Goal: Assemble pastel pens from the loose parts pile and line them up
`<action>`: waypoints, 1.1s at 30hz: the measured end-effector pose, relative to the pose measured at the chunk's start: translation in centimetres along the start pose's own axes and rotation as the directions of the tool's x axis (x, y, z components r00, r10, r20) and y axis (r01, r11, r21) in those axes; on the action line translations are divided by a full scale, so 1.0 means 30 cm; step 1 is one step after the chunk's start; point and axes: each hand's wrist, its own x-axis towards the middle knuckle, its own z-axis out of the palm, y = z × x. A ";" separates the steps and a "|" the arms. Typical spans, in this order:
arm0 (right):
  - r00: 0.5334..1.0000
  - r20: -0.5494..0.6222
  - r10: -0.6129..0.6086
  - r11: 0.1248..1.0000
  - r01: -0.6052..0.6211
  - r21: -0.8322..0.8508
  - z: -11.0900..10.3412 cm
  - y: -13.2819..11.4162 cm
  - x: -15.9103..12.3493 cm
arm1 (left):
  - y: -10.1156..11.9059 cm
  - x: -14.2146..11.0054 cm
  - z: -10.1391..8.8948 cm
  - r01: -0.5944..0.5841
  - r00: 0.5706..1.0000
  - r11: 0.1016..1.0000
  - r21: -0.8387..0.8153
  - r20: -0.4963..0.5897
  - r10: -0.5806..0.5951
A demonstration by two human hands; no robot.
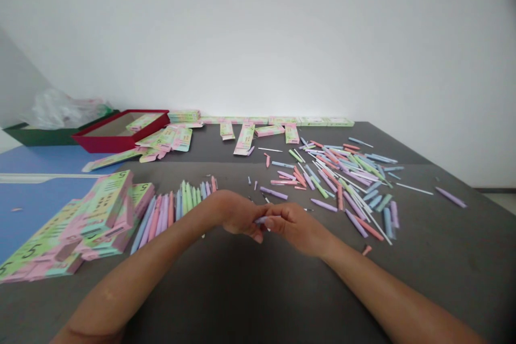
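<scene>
My left hand [242,216] and my right hand [296,226] meet over the middle of the dark table. Between their fingertips is a small purple pen part [262,220], mostly covered by the fingers. Both hands are closed on it. Left of my left hand lies a row of pens [173,207] in blue, pink, purple and green, side by side. Right of my right hand spreads a loose heap of pen parts [342,172] in pastel colours, with thin white refills [373,215] among them.
Printed pen boxes [100,204] are stacked at the left. Behind them stand a red box [105,143] and a green box [44,136] holding a clear plastic bag [68,109]. Flattened cartons [167,140] lie nearby, and more boxes [282,120] line the wall.
</scene>
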 end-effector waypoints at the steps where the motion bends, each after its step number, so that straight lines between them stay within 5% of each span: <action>1: 1.000 -0.007 0.000 1.000 0.000 -0.028 -0.020 -0.005 -0.006 | -0.003 -0.011 -0.003 0.029 1.000 0.999 0.023 -0.011 -0.029; 4: 0.977 -0.203 0.070 0.955 -0.125 -0.270 -0.096 0.000 -0.028 | -0.019 -0.039 -0.006 0.116 0.993 0.991 0.064 0.008 -0.117; 6: 0.942 -0.312 0.124 0.849 -0.263 -0.458 -0.134 0.016 -0.040 | -0.029 -0.049 -0.004 0.144 0.989 0.988 0.062 0.022 -0.146; 9: 0.926 -0.286 0.246 0.681 -0.375 -0.629 -0.129 0.039 -0.045 | -0.035 -0.049 0.000 0.146 0.988 0.989 0.039 0.041 -0.147; 13: 0.924 -0.252 0.287 0.536 -0.372 -0.758 -0.043 0.049 -0.035 | -0.033 -0.041 0.003 0.148 0.988 0.988 0.034 0.047 -0.149; 20: 0.921 -0.247 0.302 0.382 -0.354 -0.854 0.000 0.077 -0.021 | -0.021 -0.049 -0.001 0.169 0.983 0.984 0.051 0.064 -0.172; 26: 0.947 -0.191 0.260 0.415 -0.288 -0.863 -0.058 0.104 -0.010 | -0.019 -0.063 0.002 0.158 0.986 0.986 0.056 0.046 -0.161; 30: 0.977 -0.080 0.198 0.569 -0.182 -0.802 -0.105 0.109 -0.021 | -0.017 -0.070 0.002 0.152 0.987 0.986 0.065 0.044 -0.155; 33: 0.974 -0.120 0.193 0.675 -0.221 -0.704 -0.144 0.107 -0.037 | -0.013 -0.074 0.000 0.158 0.986 0.985 0.063 0.042 -0.161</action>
